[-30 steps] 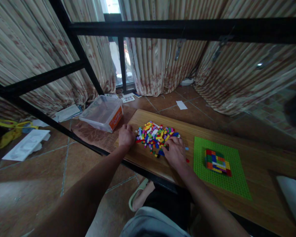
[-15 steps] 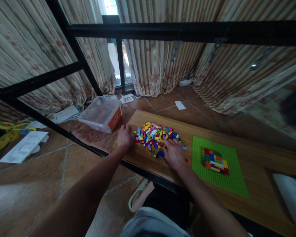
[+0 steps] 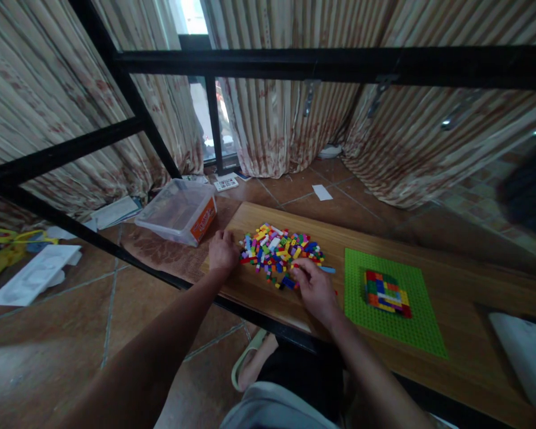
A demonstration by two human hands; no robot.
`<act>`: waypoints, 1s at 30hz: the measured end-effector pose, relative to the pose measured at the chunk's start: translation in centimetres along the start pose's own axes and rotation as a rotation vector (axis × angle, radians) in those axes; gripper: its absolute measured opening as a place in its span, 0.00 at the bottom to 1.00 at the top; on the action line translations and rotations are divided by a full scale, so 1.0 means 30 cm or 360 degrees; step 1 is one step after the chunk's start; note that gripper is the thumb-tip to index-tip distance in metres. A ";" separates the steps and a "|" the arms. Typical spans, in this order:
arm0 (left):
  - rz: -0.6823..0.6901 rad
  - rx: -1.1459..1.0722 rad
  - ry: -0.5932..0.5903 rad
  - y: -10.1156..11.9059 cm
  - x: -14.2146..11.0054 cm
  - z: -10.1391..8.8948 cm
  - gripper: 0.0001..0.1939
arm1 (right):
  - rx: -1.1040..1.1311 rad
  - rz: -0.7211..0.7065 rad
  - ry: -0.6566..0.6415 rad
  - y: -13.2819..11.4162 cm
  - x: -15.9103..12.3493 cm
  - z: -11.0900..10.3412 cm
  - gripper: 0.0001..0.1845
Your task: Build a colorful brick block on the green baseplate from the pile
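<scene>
A loose pile of small coloured toy bricks (image 3: 277,247) lies on the wooden bench top. My left hand (image 3: 224,252) rests at the pile's left edge, its fingers curled; whatever they may hold is hidden. Over the right front of the pile, my right hand (image 3: 316,287) has thumb and forefinger pinched on what looks like a small red brick (image 3: 296,266). To its right is a green baseplate (image 3: 395,333), bearing a low block built of many-coloured bricks (image 3: 386,293). A flat light-blue piece (image 3: 327,270) lies just beyond my right hand.
A clear plastic bin (image 3: 174,208) with an orange label stands on a brown mat (image 3: 145,247) at the left. A black metal frame (image 3: 268,62) crosses above and along the bench's near side. A white object (image 3: 522,351) sits at the bench's right end.
My right hand has turned and lifted slightly from the bricks, its thumb and forefinger now pinched with red at the tips. My left hand stays by the pile. The view has shifted slightly.
</scene>
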State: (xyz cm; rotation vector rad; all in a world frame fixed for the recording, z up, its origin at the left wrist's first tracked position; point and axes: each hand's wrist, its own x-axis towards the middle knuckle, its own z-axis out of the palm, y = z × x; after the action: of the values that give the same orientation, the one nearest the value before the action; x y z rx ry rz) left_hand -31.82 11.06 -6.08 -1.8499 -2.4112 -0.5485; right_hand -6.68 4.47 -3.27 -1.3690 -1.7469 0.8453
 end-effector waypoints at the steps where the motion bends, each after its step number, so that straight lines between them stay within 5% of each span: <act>1: 0.0002 -0.0003 0.0000 -0.001 0.000 0.000 0.15 | 0.0077 0.0013 0.0014 0.002 -0.003 0.002 0.11; 18: 0.0008 -0.0013 0.0005 -0.007 0.000 0.008 0.13 | 0.0542 0.0234 0.0229 0.003 -0.031 0.009 0.21; 30: 0.0015 -0.0035 0.0000 -0.010 -0.003 0.012 0.13 | 0.0304 0.0246 0.0202 -0.008 -0.048 -0.028 0.20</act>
State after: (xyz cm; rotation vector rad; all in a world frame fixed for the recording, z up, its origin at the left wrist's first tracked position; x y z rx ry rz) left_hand -32.00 11.01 -6.50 -1.8684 -2.4049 -0.5771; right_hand -5.85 3.06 -2.87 -1.4097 -1.4401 0.9611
